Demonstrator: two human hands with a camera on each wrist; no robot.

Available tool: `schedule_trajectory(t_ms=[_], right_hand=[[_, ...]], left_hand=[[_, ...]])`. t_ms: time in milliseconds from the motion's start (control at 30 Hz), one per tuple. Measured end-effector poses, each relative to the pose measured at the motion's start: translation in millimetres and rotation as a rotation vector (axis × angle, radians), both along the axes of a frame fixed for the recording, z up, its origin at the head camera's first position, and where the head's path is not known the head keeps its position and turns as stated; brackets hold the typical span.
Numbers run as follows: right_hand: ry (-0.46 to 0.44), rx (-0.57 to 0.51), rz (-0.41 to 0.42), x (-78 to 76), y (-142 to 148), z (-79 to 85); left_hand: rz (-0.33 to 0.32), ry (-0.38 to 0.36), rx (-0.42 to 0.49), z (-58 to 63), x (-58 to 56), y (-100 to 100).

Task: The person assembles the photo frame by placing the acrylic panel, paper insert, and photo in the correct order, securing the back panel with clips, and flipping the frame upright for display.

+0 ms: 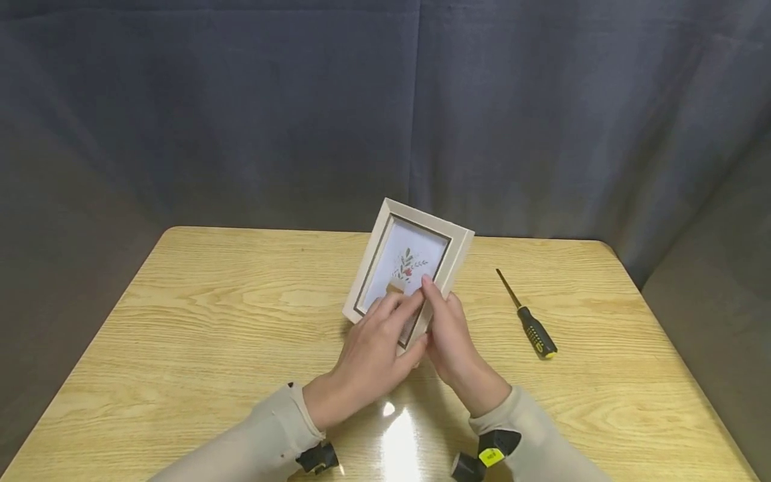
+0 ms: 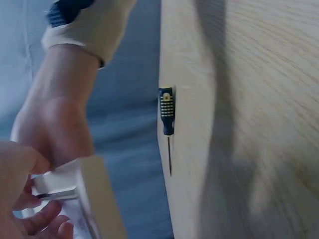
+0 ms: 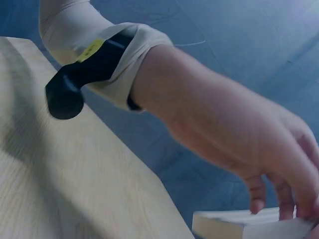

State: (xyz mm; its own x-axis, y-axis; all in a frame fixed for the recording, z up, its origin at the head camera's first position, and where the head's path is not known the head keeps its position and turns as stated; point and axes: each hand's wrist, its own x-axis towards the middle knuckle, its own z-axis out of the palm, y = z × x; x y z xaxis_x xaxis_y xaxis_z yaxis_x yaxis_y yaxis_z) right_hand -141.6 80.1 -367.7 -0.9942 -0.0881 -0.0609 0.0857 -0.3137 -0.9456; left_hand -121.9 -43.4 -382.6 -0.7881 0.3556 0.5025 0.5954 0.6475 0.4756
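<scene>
A picture frame [image 1: 460, 251] with a cream border and dark inner trim is held up tilted over the table. Inside it, a white print [image 1: 391, 249] shows a sprig of leaves with a red bloom above a tan pot. My right hand [image 1: 454, 348] grips the lower right side, its thumb on the front and the other fingers mostly hidden behind. Across the lower front lies my left hand [image 1: 373, 341], its bent fingers over the picture and its thumb by the bottom right corner. The left wrist view shows these fingers [image 2: 45, 219] curled over the border.
A screwdriver [image 1: 536, 333] with a black and yellow handle lies on the wooden table [image 1: 229, 321] to the right of my hands. A dark grey curtain [image 1: 289, 120] hangs behind the table and along its sides. Black bands with small cameras [image 1: 468, 466] sit on both wrists.
</scene>
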Motion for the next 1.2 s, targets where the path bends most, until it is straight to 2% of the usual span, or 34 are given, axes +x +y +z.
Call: schedule_trajectory(t_ms=[100, 200, 333, 400, 500, 567, 633, 800, 900, 1067, 1200], right_hand=[[-0.017, -0.003, 0.003, -1.1, 3.2, -3.7], [-0.046, -0.001, 0.001, -1.7, 6.2, -5.4], [-0.093, -0.01, -0.01, -2.5, 9.5, -5.2], [-0.102, 0.0, -0.009, -2.5, 10.8, -5.3], [-0.117, -0.001, -0.009, -2.4, 12.4, -6.0], [-0.123, 0.003, -0.005, -2.3, 13.3, -6.6], [-0.132, -0.006, -0.005, -2.5, 14.4, -7.2], [-0.131, -0.003, 0.011, -3.2, 18.0, -6.8], [-0.132, -0.006, 0.034, -3.8, 20.7, -5.1], [-0.137, -0.007, 0.082, -4.8, 26.7, -2.7], [-0.14, 0.013, 0.115, -6.2, 32.0, -2.0]], left_hand=[[-0.028, -0.041, 0.05, 4.3, -2.7, -3.1], [-0.043, -0.088, 0.183, 9.5, -9.6, -10.5], [-0.004, -0.149, 0.413, 19.6, -23.5, -25.8], [0.036, -0.162, 0.49, 24.9, -30.8, -34.3], [0.093, -0.187, 0.537, 29.0, -39.8, -45.8], [0.115, -0.24, 0.548, 29.6, -43.9, -51.3], [0.115, -0.328, 0.563, 28.5, -46.6, -54.6], [0.055, -0.587, 0.618, 26.5, -48.7, -55.8], [0.011, -0.71, 0.646, 25.9, -47.3, -55.6], [-0.08, -0.839, 0.633, 23.1, -42.4, -57.2], [-0.192, -0.891, 0.618, 18.8, -38.5, -60.4]])
